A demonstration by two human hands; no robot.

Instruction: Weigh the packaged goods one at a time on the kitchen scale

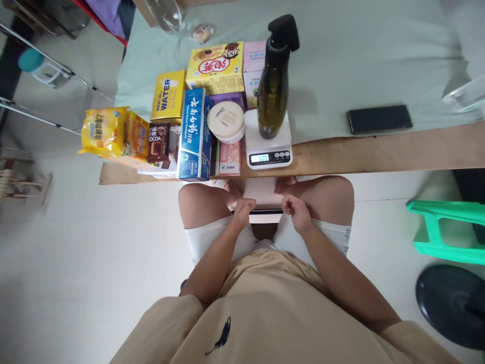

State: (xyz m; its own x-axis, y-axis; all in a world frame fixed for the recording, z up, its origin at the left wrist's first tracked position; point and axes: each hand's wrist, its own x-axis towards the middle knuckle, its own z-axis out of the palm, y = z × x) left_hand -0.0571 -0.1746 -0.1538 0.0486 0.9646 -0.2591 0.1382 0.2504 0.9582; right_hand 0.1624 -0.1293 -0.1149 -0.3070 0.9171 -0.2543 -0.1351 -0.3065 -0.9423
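My left hand [243,211] rests over my left thigh, its fingers curled together, and I see nothing in it. My right hand [298,212] lies loosely closed over my right thigh, also with nothing visible in it. Both are below the table edge, apart from each other. Beyond them, a dark green spray bottle [272,96] with a black trigger head stands upright on a white digital scale [270,159]. The lit display seems to read 605. Left of the scale, a round white Dove jar [226,120] sits beside a blue toothpaste box [194,134].
Farther left are yellow boxes [215,65] [168,96], a brown cocoa packet [158,142] and a yellow snack bag [104,132]. A black phone [379,119] lies on the right of the green tablecloth [341,65]. A green stool [432,227] stands on the floor at right.
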